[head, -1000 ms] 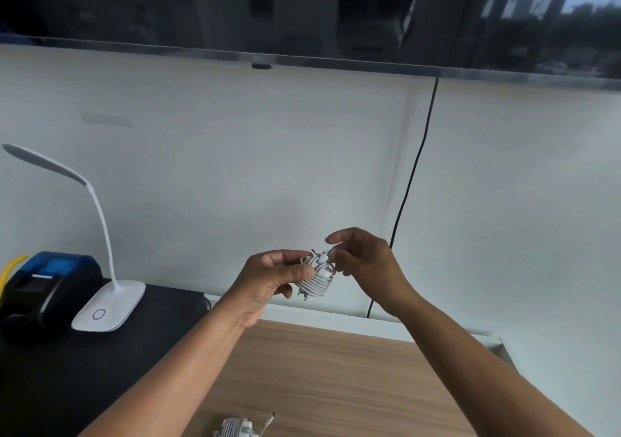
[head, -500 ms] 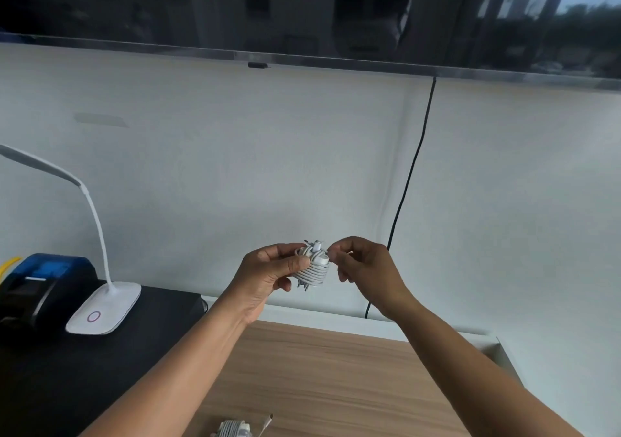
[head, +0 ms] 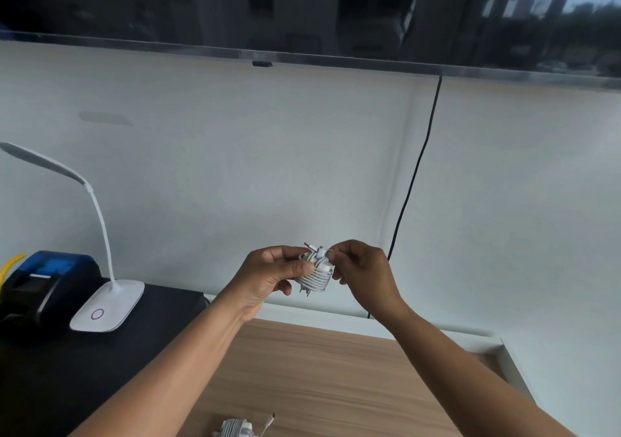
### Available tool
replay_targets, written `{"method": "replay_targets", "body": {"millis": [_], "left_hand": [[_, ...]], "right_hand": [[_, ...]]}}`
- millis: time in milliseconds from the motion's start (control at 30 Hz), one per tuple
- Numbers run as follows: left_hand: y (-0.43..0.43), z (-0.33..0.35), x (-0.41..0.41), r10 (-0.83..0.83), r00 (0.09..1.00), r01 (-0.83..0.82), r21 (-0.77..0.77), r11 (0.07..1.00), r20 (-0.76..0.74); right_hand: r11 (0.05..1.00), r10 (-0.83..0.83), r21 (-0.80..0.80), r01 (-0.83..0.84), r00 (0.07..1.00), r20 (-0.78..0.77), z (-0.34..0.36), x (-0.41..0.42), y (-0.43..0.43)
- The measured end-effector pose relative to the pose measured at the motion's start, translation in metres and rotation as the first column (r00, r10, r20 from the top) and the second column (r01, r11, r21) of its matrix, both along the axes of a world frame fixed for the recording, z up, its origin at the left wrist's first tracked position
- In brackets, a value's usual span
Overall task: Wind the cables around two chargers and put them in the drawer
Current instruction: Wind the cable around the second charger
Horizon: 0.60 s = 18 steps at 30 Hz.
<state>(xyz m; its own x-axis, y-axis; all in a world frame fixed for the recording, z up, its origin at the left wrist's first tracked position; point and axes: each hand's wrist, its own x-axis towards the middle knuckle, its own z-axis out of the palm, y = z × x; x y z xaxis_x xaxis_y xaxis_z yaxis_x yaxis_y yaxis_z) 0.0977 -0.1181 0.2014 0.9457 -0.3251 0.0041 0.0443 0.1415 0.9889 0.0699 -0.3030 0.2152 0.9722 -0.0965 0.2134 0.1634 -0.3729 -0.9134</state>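
A white charger [head: 316, 277] with its white cable wound round it in tight loops is held up in the air in front of the wall. My left hand [head: 272, 277] grips its left side between thumb and fingers. My right hand [head: 364, 272] pinches the cable's end at the charger's top right. The plug tip sticks up at the top, and the charger's prongs point down. A second white charger [head: 235, 429], also wrapped in its cable, lies on the wooden desk [head: 336, 376] at the bottom edge, partly cut off. No drawer is in view.
A white desk lamp [head: 107, 305] stands on a black surface [head: 84, 362] at the left, beside a blue and black device [head: 43, 278]. A black cord [head: 415, 174] hangs down the white wall. A dark window runs along the top.
My right hand has moved in from above the charger and brought the cable's end down against the top of the coil. Both hands have stayed at about the same height.
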Motion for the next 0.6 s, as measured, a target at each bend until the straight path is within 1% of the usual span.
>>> {"method": "replay_targets", "body": {"millis": [100, 167, 233, 300, 367, 433, 500, 567, 600], "left_hand": [[0.002, 0.004, 0.002, 0.018, 1.000, -0.019, 0.037, 0.999, 0.025], [0.001, 0.006, 0.004, 0.054, 0.997, -0.059, 0.087, 0.994, 0.051], [-0.001, 0.006, 0.005, 0.082, 0.993, -0.095, 0.160, 0.983, 0.084], [-0.004, 0.003, 0.006, 0.083, 0.990, -0.108, 0.230, 0.967, 0.114], [-0.005, 0.001, 0.005, 0.076, 0.987, -0.115, 0.285, 0.952, 0.142], [-0.006, 0.000, 0.004, 0.068, 0.984, -0.118, 0.318, 0.941, 0.163], [-0.008, -0.001, 0.004, 0.059, 0.983, -0.116, 0.338, 0.934, 0.173], [-0.008, -0.002, 0.003, 0.050, 0.985, -0.105, 0.346, 0.932, 0.164], [-0.009, -0.001, 0.003, 0.046, 0.986, -0.100, 0.347, 0.932, 0.160]], "right_hand": [[0.993, 0.068, 0.093, -0.070, 0.997, 0.024, 0.003, 0.000, 0.001], [0.986, 0.133, 0.102, -0.134, 0.991, 0.022, 0.004, 0.000, 0.001], [0.987, 0.163, 0.015, -0.162, 0.986, -0.019, 0.006, 0.003, 0.001], [0.985, 0.135, -0.105, -0.139, 0.990, -0.040, 0.006, 0.006, -0.001], [0.983, 0.090, -0.153, -0.098, 0.994, -0.058, 0.006, 0.010, -0.002], [0.978, 0.073, -0.188, -0.090, 0.993, -0.096, 0.006, 0.013, -0.004], [0.951, 0.071, -0.290, -0.102, 0.991, -0.114, 0.007, 0.014, -0.005], [0.919, 0.075, -0.381, -0.102, 0.993, -0.087, 0.004, 0.015, -0.005], [0.914, 0.075, -0.395, -0.093, 0.995, -0.060, 0.002, 0.015, -0.005]]}}
